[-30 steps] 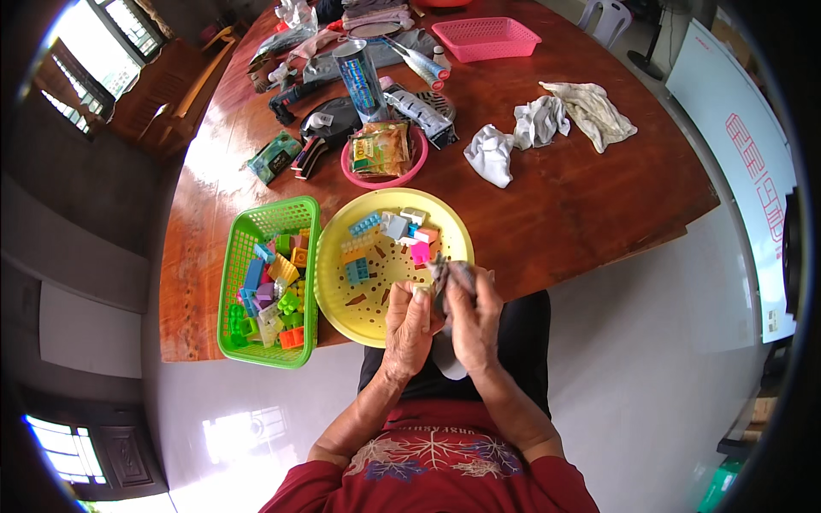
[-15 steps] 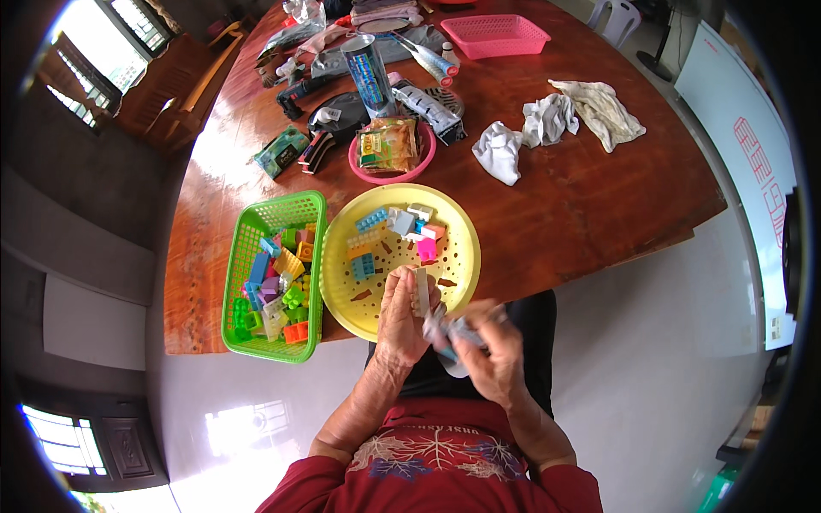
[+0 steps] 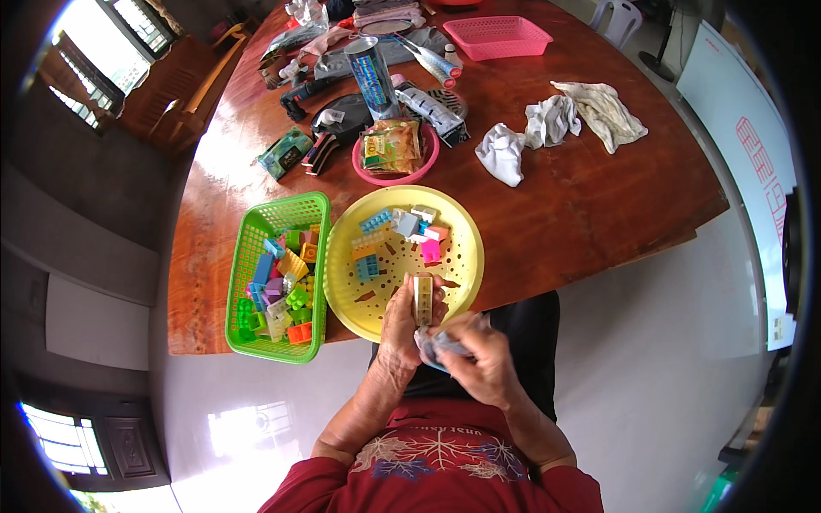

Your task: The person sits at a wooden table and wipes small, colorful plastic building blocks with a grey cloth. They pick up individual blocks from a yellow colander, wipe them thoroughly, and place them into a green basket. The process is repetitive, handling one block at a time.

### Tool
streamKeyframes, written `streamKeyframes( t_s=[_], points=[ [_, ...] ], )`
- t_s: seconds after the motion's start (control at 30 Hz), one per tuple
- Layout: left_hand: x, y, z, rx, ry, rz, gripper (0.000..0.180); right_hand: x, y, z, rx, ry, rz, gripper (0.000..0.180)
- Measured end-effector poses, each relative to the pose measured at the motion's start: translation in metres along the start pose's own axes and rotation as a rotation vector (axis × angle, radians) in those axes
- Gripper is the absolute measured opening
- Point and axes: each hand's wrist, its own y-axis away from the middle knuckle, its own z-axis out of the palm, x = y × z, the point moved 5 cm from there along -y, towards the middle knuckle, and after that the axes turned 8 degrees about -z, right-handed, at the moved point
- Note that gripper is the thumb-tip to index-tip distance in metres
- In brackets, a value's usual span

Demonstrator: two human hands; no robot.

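Observation:
Over the near rim of a yellow perforated basin (image 3: 342, 301), my left hand (image 3: 398, 329) is closed around a pale toy building brick (image 3: 423, 299), its hollow side facing up. My right hand (image 3: 481, 357) grips a crumpled grey cloth (image 3: 438, 346) at the brick's near end; some blur hides whether they touch. Inside the basin lie several bricks: a blue one (image 3: 375, 221), a teal one (image 3: 367, 268), a grey one (image 3: 405, 225) and a pink one (image 3: 430, 250). To the left, a green plastic basket (image 3: 320, 282) holds many mixed-colour bricks.
Beyond the basin stand a pink bowl (image 3: 396, 179) with snack packets and a tall blue tube (image 3: 373, 79). White cloths (image 3: 500, 154) lie to the right on the wooden table (image 3: 590, 205). A pink basket (image 3: 499, 39) sits farther back.
My left hand has turned the brick so its hollow side shows. My right hand and the cloth have shifted slightly left, closer to it.

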Motion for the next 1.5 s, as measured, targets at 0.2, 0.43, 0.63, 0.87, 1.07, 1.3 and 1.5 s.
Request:
streamKeyframes(
  t_s=[0.2,0.43,0.63,0.87,1.07,1.3,1.5],
  points=[
    [-0.008,0.005,0.012,0.236,0.023,0.173,0.021,0.005,-0.018,-0.006,0.266,0.328,-0.151,0.029],
    [-0.002,0.014,0.024,0.216,-0.201,0.327,0.019,0.02,-0.016,0.007,0.152,0.488,-0.18,0.047],
    [-0.003,0.013,0.03,0.196,-0.435,0.41,0.019,0.026,-0.018,-0.01,0.129,0.004,0.09,0.016],
    [0.002,0.021,0.032,0.221,-0.673,0.55,0.021,0.035,-0.018,-0.004,0.245,-0.022,0.265,0.026],
    [0.013,0.033,0.055,0.111,-0.933,0.598,0.024,0.037,-0.026,-0.008,-0.022,-0.339,0.496,0.024],
    [0.015,0.032,0.053,0.169,-1.236,0.748,0.013,0.021,-0.027,-0.004,0.221,0.183,0.102,0.02],
    [-0.002,0.019,0.03,0.252,-0.492,0.394,0.018,0.012,-0.013,-0.006,0.5,0.484,-0.061,0.021]
  ],
)
